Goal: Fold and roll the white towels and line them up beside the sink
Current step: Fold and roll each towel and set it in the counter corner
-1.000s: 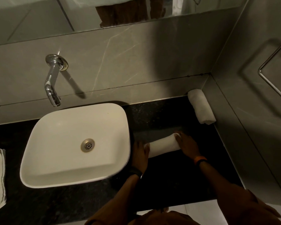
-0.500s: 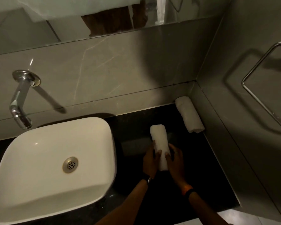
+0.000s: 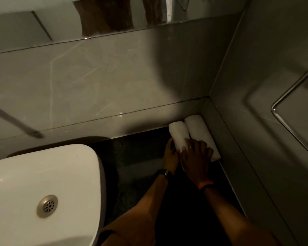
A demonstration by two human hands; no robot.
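Two rolled white towels lie side by side in the back right corner of the black counter (image 3: 142, 150). The first rolled towel (image 3: 199, 132) rests against the right wall. The second rolled towel (image 3: 178, 134) lies just left of it, touching it. My left hand (image 3: 170, 154) grips the near end of the second roll from its left side. My right hand (image 3: 196, 155) lies over the near ends of both rolls, its fingers on the second roll. The white sink (image 3: 43, 178) stands to the left.
A grey tiled wall rises behind the counter, with a mirror (image 3: 78, 18) above it. A chrome towel rail (image 3: 292, 96) hangs on the right wall. The sink drain (image 3: 47, 206) shows at the lower left. The tap's base is at the far left edge.
Both hands turned the second rolled towel from crosswise to lengthwise and carried it back and right until it lies against the first roll in the corner. The view has shifted right.
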